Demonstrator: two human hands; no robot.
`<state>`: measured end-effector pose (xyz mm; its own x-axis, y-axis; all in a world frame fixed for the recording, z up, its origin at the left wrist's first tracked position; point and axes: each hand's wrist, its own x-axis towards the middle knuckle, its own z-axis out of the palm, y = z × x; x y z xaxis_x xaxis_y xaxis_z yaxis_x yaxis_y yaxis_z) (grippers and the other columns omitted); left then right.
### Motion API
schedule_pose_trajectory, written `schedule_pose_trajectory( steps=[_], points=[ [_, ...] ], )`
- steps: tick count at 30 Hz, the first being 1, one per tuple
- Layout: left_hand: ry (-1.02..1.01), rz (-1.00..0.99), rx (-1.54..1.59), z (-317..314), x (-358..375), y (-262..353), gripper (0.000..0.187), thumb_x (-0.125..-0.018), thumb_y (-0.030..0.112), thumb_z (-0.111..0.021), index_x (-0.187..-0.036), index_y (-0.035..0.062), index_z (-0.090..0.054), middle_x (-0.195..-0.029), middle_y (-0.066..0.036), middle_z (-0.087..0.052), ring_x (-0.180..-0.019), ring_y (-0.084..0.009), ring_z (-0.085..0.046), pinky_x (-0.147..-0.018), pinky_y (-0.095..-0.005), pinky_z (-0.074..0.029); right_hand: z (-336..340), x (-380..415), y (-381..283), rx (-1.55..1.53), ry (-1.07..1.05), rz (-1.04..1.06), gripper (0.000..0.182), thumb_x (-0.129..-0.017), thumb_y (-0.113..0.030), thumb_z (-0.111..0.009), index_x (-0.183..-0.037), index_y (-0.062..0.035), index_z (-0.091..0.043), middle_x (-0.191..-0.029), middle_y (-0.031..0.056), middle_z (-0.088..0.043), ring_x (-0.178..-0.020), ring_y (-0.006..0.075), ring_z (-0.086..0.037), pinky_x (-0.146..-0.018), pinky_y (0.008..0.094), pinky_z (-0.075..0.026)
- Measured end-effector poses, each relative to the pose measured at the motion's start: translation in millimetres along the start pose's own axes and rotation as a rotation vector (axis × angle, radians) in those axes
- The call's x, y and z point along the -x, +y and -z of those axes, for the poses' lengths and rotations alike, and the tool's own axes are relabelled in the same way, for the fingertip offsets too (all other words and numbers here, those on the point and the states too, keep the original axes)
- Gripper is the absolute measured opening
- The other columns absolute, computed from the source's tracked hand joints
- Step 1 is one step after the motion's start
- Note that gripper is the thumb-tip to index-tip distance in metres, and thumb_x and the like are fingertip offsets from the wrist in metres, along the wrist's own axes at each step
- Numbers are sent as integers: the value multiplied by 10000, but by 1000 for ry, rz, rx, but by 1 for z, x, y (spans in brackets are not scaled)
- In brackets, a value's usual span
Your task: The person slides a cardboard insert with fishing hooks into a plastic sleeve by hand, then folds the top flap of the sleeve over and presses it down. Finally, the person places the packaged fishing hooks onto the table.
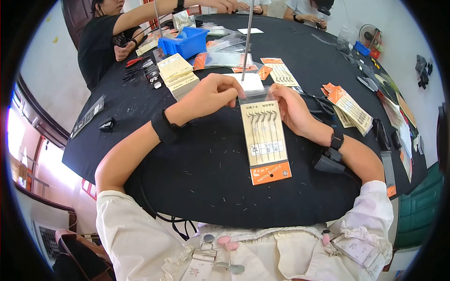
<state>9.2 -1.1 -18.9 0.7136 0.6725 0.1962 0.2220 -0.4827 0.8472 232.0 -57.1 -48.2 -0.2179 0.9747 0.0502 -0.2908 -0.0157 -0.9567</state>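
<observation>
A clear plastic packet of fishing hooks [266, 140] is held up over the black table in the head view. Inside it is a cream card with several hooks, and an orange header reading "Fishing Hooks" points toward me. My left hand [216, 93] pinches the packet's far left corner at the clear flap. At the far right corner, my right hand [291, 107] grips the flap and edge between thumb and fingers. Just beyond the packet lies a white card or paper [251, 82], partly behind my fingers and a thin metal rod [247, 44].
Left of centre stand stacks of cream cards [177, 72] and a blue bin [185, 42]. Black scissors [323, 104] and filled hook packets [349, 107] lie at right. Several co-workers sit round the table; one person's arm [154, 16] reaches across the far left.
</observation>
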Motion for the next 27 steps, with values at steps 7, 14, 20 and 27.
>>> schedule_pose_trajectory(
  steps=[7, 14, 20, 27],
  points=[
    [18, 38, -10, -2, 1, 3, 191, -838, 183, -564, -852, 1, -617, -656, -17, -594, -621, -62, -545, -580, -200, -415, 4, -2, 1, 1, -14, -10, 171, -927, -223, -402, -838, -107, -490, -665, -17, -564, -527, 33, -499, -432, 178, -320],
    [66, -12, 33, -4, 1, 5, 170, -841, 150, -544, -825, -11, -599, -673, -18, -593, -624, -62, -541, -596, -204, -431, -5, 5, -9, 75, -31, -23, 185, -925, -234, -439, -909, -80, -540, -660, -18, -560, -502, 32, -488, -417, 174, -315],
    [76, -6, 51, -3, 1, 8, 159, -835, 108, -504, -821, -23, -592, -654, -18, -575, -614, -63, -528, -600, -206, -434, -1, 3, -3, 115, -123, 1, 167, -915, -200, -487, -909, -63, -583, -667, -31, -558, -502, 7, -476, -419, 156, -330],
    [94, 11, 55, -3, 1, 8, 176, -840, 126, -510, -834, -26, -599, -680, -24, -583, -646, -69, -535, -621, -211, -437, -1, 3, -4, 107, -120, 1, 155, -915, -187, -477, -907, -67, -574, -676, -40, -544, -518, -1, -468, -432, 152, -342]
  ],
)
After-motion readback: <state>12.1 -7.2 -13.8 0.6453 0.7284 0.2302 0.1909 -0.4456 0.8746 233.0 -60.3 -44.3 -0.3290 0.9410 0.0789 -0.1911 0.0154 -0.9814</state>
